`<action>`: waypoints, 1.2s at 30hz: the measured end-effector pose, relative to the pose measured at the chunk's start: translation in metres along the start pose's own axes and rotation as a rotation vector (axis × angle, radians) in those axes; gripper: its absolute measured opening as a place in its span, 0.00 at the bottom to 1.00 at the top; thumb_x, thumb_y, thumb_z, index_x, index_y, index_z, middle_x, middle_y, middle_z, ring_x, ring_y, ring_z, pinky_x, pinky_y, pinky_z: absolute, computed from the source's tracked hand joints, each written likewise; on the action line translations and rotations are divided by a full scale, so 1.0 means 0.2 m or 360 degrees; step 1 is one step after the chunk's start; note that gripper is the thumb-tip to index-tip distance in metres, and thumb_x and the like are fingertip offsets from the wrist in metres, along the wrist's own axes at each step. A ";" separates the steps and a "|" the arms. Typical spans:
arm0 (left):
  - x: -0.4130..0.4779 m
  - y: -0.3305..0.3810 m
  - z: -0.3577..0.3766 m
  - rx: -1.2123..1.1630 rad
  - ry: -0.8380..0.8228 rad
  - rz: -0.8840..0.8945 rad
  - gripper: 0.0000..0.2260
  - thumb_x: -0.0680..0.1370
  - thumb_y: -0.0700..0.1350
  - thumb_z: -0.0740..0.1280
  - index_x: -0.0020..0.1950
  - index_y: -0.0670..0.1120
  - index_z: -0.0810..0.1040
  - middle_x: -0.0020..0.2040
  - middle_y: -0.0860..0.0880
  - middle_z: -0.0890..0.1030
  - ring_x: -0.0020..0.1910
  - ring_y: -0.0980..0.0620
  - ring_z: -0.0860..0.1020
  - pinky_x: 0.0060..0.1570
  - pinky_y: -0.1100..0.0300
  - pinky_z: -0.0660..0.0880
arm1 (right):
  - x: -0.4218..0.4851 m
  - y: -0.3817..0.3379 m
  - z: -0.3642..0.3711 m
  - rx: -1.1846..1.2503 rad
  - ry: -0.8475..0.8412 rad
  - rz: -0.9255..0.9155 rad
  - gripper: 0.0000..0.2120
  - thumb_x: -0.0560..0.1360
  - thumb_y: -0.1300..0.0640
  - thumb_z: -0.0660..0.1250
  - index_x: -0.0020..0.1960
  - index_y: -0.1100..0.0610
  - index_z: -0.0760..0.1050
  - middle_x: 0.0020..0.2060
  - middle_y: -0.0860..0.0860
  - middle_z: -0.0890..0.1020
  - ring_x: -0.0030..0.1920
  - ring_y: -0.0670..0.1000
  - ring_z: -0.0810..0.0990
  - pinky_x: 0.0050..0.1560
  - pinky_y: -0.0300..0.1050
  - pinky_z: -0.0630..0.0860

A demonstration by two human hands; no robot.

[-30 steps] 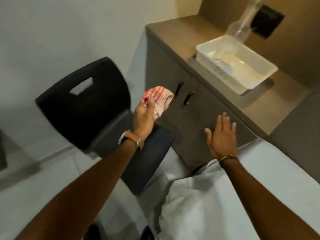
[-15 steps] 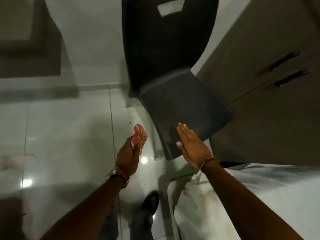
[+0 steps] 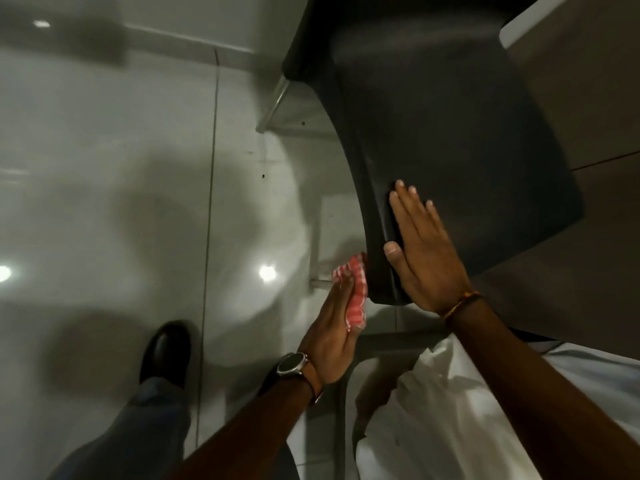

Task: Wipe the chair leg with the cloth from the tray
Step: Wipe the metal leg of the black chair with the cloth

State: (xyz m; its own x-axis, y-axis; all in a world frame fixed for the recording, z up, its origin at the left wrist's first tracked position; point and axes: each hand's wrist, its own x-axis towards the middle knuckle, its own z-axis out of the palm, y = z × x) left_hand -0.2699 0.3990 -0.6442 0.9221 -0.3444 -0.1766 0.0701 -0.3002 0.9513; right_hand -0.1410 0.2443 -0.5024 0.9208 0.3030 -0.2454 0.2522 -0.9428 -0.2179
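The left hand (image 3: 334,323) is gripping the bunched red-and-white cloth (image 3: 355,292) just beside the near left corner of the chair seat (image 3: 450,133), while the right hand (image 3: 427,258) is lying flat and wide on that seat. The near leg is barely showing, so the cloth is risking rubbing the seat edge instead; 1 far leg (image 3: 273,105) is showing well apart.

Your red-and-white striped cloth (image 3: 355,295) sat bunched against the fingers (image 3: 341,299) of your left hand (image 3: 332,336), just beside the front corner of the dark chair seat (image 3: 446,140). 1 metal chair leg (image 3: 277,98) slanted to the floor, well beyond your fingertips.
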 end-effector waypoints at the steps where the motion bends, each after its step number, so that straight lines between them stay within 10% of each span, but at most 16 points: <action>1: 0.01 -0.03 0.04 0.0000 -0.0008 0.0001 0.29 0.89 0.57 0.49 0.87 0.57 0.40 0.88 0.58 0.41 0.87 0.57 0.44 0.85 0.52 0.52 | 0.00 0.01 0.03 -0.0002 0.0065 0.0001 0.36 0.87 0.40 0.45 0.86 0.63 0.52 0.87 0.58 0.54 0.88 0.57 0.51 0.88 0.57 0.47; 8: 0.24 -0.16 0.15 0.0055 0.0167 0.0255 0.33 0.85 0.57 0.61 0.84 0.65 0.46 0.80 0.51 0.65 0.83 0.69 0.53 0.85 0.58 0.49 | 0.00 0.02 0.09 0.0024 0.0253 -0.0037 0.38 0.87 0.37 0.39 0.86 0.63 0.54 0.87 0.58 0.56 0.88 0.58 0.54 0.87 0.57 0.49; 13: 0.33 -0.57 0.17 0.0303 -0.0040 0.0286 0.25 0.86 0.54 0.60 0.83 0.49 0.63 0.72 0.47 0.74 0.72 0.46 0.74 0.85 0.60 0.47 | 0.00 0.02 0.08 0.0048 0.0262 -0.0060 0.35 0.87 0.41 0.45 0.86 0.63 0.54 0.87 0.57 0.56 0.88 0.56 0.54 0.87 0.54 0.48; 19: 0.40 -1.04 0.18 0.0358 -0.0151 0.0295 0.34 0.84 0.49 0.65 0.84 0.67 0.51 0.72 0.53 0.70 0.68 0.52 0.72 0.76 0.70 0.62 | -0.02 0.04 0.10 0.0109 0.0294 -0.0095 0.33 0.87 0.43 0.48 0.86 0.60 0.51 0.87 0.55 0.55 0.88 0.53 0.52 0.87 0.55 0.48; 22: 0.39 -1.16 0.19 0.0358 -0.0260 0.0185 0.27 0.85 0.49 0.64 0.83 0.57 0.60 0.75 0.49 0.69 0.74 0.48 0.71 0.76 0.47 0.72 | -0.03 0.04 0.11 0.0145 0.0330 -0.0111 0.32 0.88 0.43 0.47 0.86 0.61 0.53 0.87 0.55 0.57 0.88 0.54 0.53 0.87 0.57 0.49; 29: 0.33 -0.54 0.15 0.0019 -0.0074 0.0364 0.32 0.84 0.53 0.63 0.82 0.70 0.51 0.80 0.61 0.65 0.81 0.69 0.55 0.84 0.57 0.56 | -0.02 0.05 0.11 0.0149 0.0339 -0.0096 0.33 0.88 0.40 0.43 0.86 0.59 0.52 0.87 0.56 0.58 0.88 0.55 0.54 0.87 0.58 0.50; 36: 0.29 -0.25 0.26 -0.0366 0.0349 0.0698 0.23 0.87 0.54 0.60 0.81 0.48 0.64 0.80 0.57 0.65 0.84 0.62 0.57 0.83 0.50 0.60 | -0.02 0.04 0.11 0.0108 0.0349 -0.0113 0.33 0.88 0.40 0.43 0.86 0.58 0.51 0.87 0.55 0.57 0.88 0.54 0.54 0.87 0.56 0.49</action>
State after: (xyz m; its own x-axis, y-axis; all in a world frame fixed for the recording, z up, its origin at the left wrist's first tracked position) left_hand -0.2405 0.3473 -0.7159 0.9395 -0.1927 0.2832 -0.2806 0.0413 0.9589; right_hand -0.1491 0.2379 -0.5246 0.9459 0.3240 -0.0180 0.3050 -0.9065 -0.2918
